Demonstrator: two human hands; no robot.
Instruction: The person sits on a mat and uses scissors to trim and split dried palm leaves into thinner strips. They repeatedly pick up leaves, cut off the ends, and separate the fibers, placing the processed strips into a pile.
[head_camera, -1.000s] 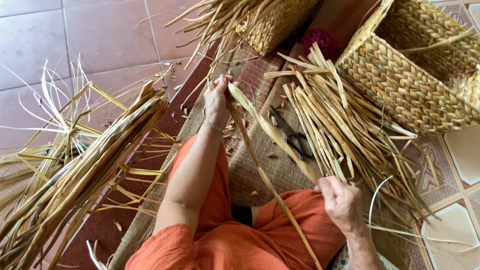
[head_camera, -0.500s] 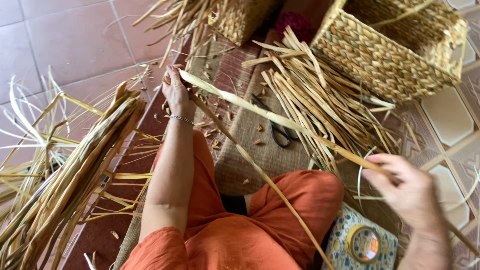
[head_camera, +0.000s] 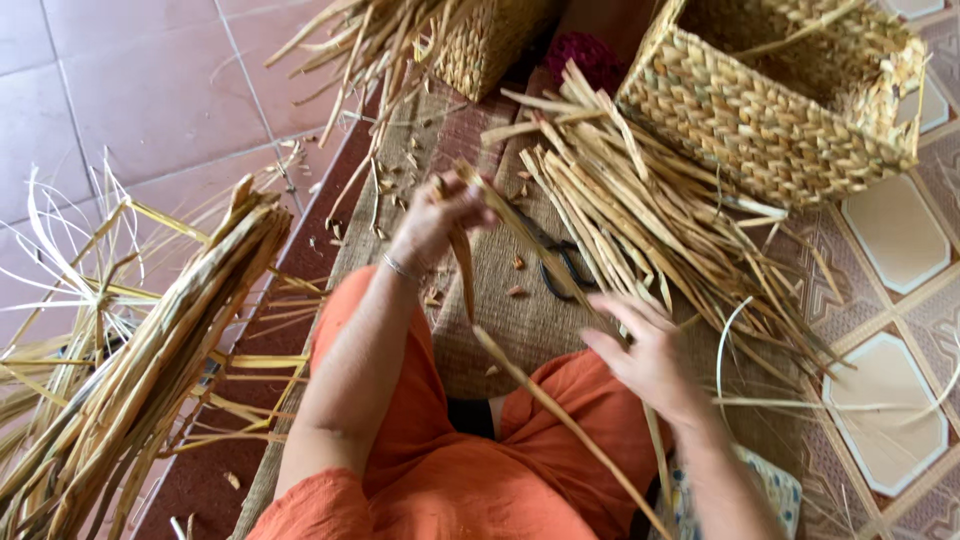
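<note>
My left hand (head_camera: 437, 222) is raised over the woven mat (head_camera: 505, 330) and grips the upper end of a long dried straw strand (head_camera: 520, 380), which folds and runs down across my orange-clad lap. My right hand (head_camera: 652, 355) is lower and to the right, fingers spread, touching the same strand where it slopes toward the pile of cut dried strips (head_camera: 640, 215). Black scissors (head_camera: 562, 270) lie on the mat between my hands, partly hidden under the strips.
A woven rectangular basket (head_camera: 770, 110) stands at the upper right. A second woven basket (head_camera: 495, 45) with loose straw sits at the top centre. A thick bundle of dried stalks (head_camera: 150, 370) lies on the left floor. Patterned tiles lie to the right.
My right hand has moved back in from the far right toward the mat. My left hand shifted right, and the strand, earlier stretched wide between both hands, now hangs folded.
</note>
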